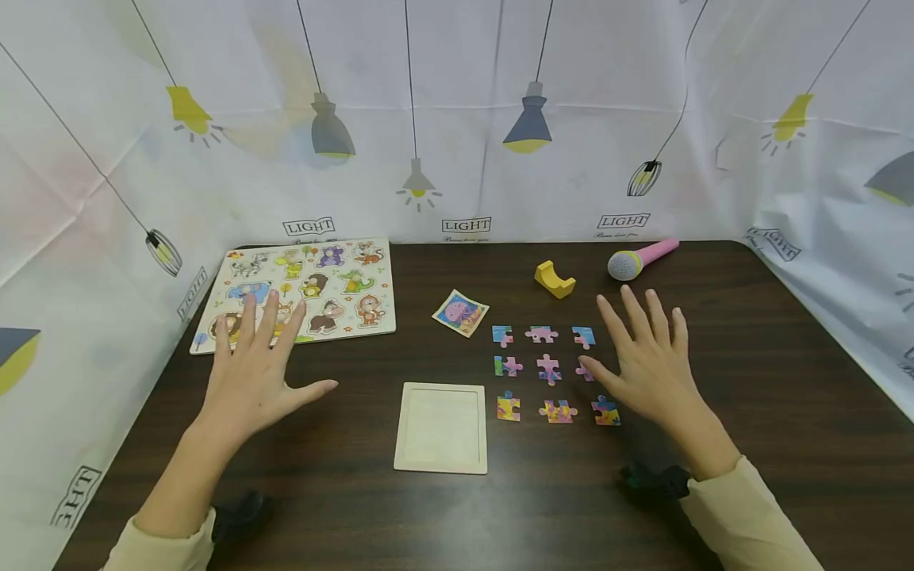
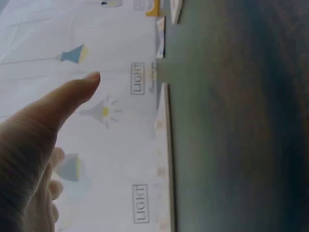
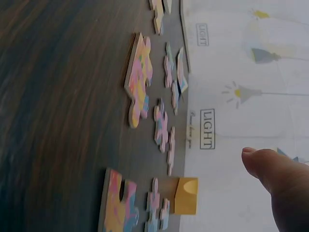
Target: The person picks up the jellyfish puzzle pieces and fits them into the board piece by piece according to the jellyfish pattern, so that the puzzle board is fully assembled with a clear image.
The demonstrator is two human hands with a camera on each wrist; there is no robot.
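My left hand (image 1: 251, 381) is held over the left side of the table with fingers spread, its fingertips overlapping the animal board (image 1: 336, 297) in the head view. On the right, my right hand (image 1: 653, 369) is spread too, with its thumb overlapping one of the jigsaw pieces (image 1: 549, 368). Neither hand holds anything. The pieces lie apart in rows of three. Beside them is a square wooden puzzle frame (image 1: 441, 428) with a bare inside. A small picture card (image 1: 460, 313) showing a pink sea creature lies above the frame.
Toward the back right lie a yellow curved block (image 1: 554, 280) and a toy microphone (image 1: 640, 259) with a pink handle. A white lamp-print cloth (image 1: 457, 119) hangs behind the dark wooden table (image 1: 343, 507) and down its sides.
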